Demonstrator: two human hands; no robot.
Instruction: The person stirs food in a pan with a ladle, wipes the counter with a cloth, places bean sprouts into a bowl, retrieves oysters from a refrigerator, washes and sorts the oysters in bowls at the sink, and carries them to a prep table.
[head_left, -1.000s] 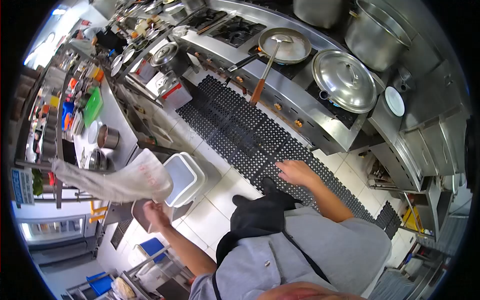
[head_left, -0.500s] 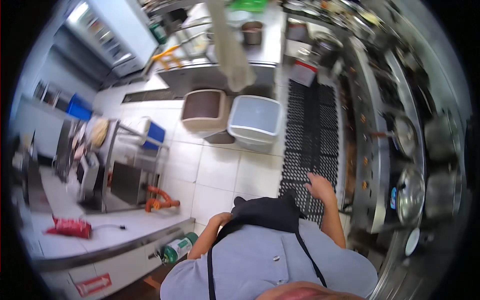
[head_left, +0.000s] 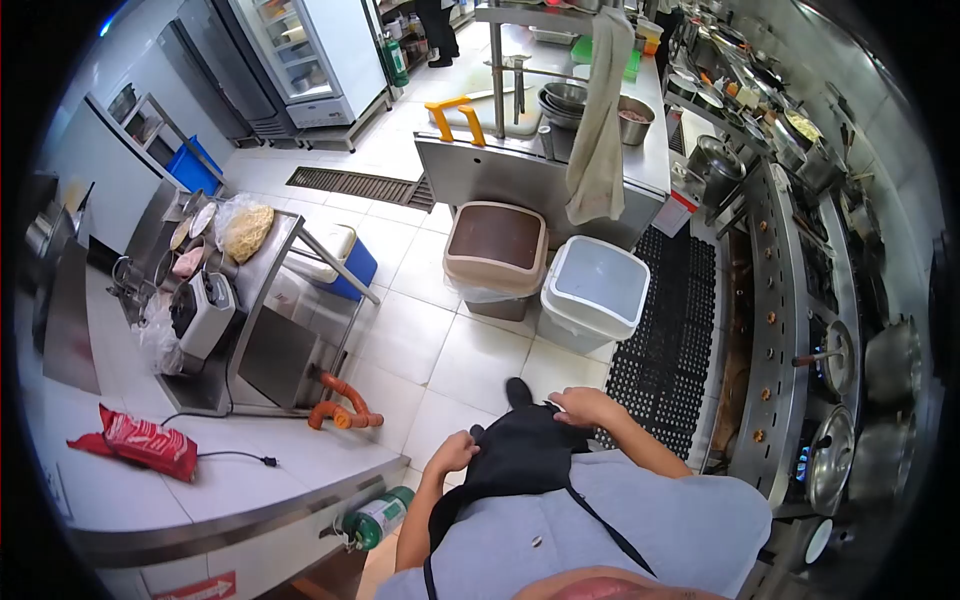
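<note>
A black apron (head_left: 523, 447) hangs at my waist over a grey-blue shirt. My left hand (head_left: 454, 453) is closed at the apron's left edge, its fingertips partly hidden. On the other side, my right hand (head_left: 587, 408) pinches the apron's upper right edge, with the fingers curled in. One dark shoe (head_left: 518, 392) shows beyond the cloth. Ahead on the tiled floor stand a beige bin with a brown lid (head_left: 497, 237) and a white bin with a pale lid (head_left: 598, 280).
To the right runs a stove line (head_left: 770, 320) with pans and lit burners beside a black perforated mat (head_left: 668, 350). A steel table (head_left: 645, 165) with a hanging towel (head_left: 598, 120) stands ahead. Left are a counter (head_left: 320, 455), a red packet (head_left: 150, 445) and orange pipes (head_left: 345, 405). Another person (head_left: 435, 30) stands far back.
My view has swung left. My right hand came in from over the mat to the apron and closed; my left hand moved forward along the apron's edge.
</note>
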